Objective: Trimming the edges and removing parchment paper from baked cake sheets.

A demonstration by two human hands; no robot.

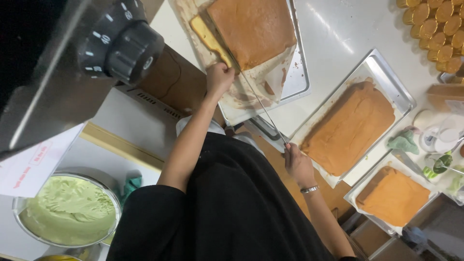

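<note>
A brown-topped sheet cake (251, 24) lies on parchment in a metal tray (302, 82) on the white counter. A narrow yellow strip (208, 36) is cut away along its left edge. My left hand (220, 77) rests closed on the near end of that strip. My right hand (297, 164), with a silver bracelet at the wrist, grips the handle of a long thin knife (261, 104). The blade runs up into the cut between strip and cake.
Two more trays of brown sheet cake (350, 128) (394, 195) sit to the right, with a green cloth (403, 141) beside them. Small golden pastries (437, 24) fill the top right corner. A metal bowl of pale green cream (70, 210) stands lower left, under a black dial (128, 41).
</note>
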